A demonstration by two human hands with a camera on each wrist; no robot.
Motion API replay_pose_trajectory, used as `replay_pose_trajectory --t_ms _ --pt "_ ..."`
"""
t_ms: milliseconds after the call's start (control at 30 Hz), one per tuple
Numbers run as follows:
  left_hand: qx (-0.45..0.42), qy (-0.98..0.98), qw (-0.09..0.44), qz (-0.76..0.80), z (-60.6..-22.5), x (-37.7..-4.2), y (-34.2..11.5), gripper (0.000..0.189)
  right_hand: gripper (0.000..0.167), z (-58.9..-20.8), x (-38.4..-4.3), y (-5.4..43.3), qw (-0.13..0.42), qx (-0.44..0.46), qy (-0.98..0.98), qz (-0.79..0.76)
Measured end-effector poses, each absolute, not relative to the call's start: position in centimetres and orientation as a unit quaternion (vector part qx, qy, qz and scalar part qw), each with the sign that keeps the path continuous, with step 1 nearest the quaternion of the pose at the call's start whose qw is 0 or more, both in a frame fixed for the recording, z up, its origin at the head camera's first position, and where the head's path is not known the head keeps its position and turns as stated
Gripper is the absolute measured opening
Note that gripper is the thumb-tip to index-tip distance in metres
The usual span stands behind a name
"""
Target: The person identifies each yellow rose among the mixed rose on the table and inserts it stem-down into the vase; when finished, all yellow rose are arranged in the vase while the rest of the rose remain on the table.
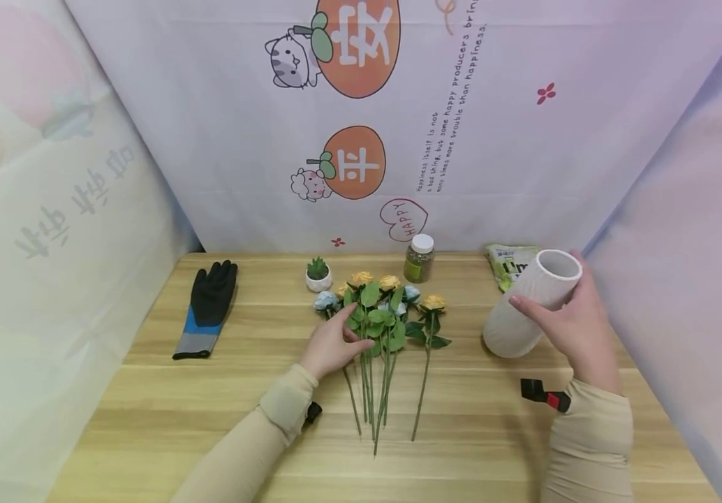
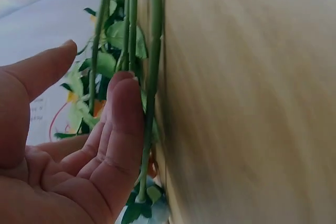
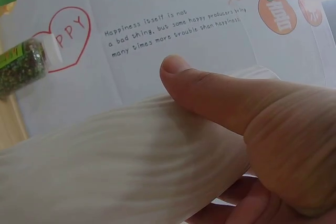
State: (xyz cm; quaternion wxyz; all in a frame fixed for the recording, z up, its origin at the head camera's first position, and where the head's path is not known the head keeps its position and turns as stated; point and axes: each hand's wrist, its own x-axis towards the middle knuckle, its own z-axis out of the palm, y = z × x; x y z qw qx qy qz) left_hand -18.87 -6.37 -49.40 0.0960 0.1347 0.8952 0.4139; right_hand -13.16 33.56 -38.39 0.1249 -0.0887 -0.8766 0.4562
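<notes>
My right hand (image 1: pixel 581 339) grips a tall white ribbed vase (image 1: pixel 520 316) near its mouth, and the vase leans to the right. In the right wrist view the thumb lies along the side of the vase (image 3: pixel 105 166) and the fingers curl behind it. A bunch of artificial roses with yellow and pale blue heads and green stems (image 1: pixel 370 391) lies mid-table. My left hand (image 1: pixel 331 344) is at the bunch's left side, thumb and fingers spread apart. In the left wrist view its fingertips (image 2: pixel 126 95) are right at the green stems (image 2: pixel 152 51).
One yellow rose (image 1: pixel 433 303) lies apart, right of the bunch. Behind stand a small potted succulent (image 1: pixel 318 276) and a white-capped jar (image 1: pixel 420 260). A green packet (image 1: pixel 501 264) lies behind the vase. A black, blue and grey glove (image 1: pixel 209 307) is at the left.
</notes>
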Motion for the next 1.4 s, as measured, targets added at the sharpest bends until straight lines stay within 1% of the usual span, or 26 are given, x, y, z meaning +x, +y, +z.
replay_pose_trajectory --t_ms 233,400,500,633,733,900,1133,1400 --pt "0.119 0.896 0.088 0.419 -50.3 -19.5 -5.3 0.109 0.125 -38.6 -13.3 33.6 0.125 -0.090 -0.883 0.443" --pt "0.111 0.887 0.099 0.436 -50.4 -19.7 -4.9 0.111 0.123 -38.5 -13.2 33.6 0.121 -0.094 -0.888 0.433" --pt "0.099 0.864 0.128 0.477 -50.4 -19.6 -5.1 0.107 0.121 -38.5 -13.2 33.5 0.120 -0.095 -0.892 0.426" --pt "0.078 0.810 0.188 0.549 -50.3 -19.5 -5.7 0.100 0.119 -38.5 -13.3 33.5 0.120 -0.097 -0.894 0.420" --pt "0.074 0.789 0.211 0.572 -49.9 -19.4 -6.2 0.096 0.118 -38.5 -13.4 33.6 0.120 -0.099 -0.896 0.417" --pt "0.092 0.792 0.200 0.569 -49.3 -19.2 -6.6 0.099 0.116 -38.5 -13.3 33.7 0.118 -0.100 -0.896 0.417" --pt "0.087 0.814 0.168 0.549 -50.0 -18.8 -6.0 0.116 0.112 -38.5 -13.0 33.8 0.126 -0.093 -0.894 0.419" --pt "0.076 0.789 0.176 0.584 -50.5 -18.7 -5.6 0.107 0.108 -38.5 -13.1 33.8 0.119 -0.095 -0.898 0.414"
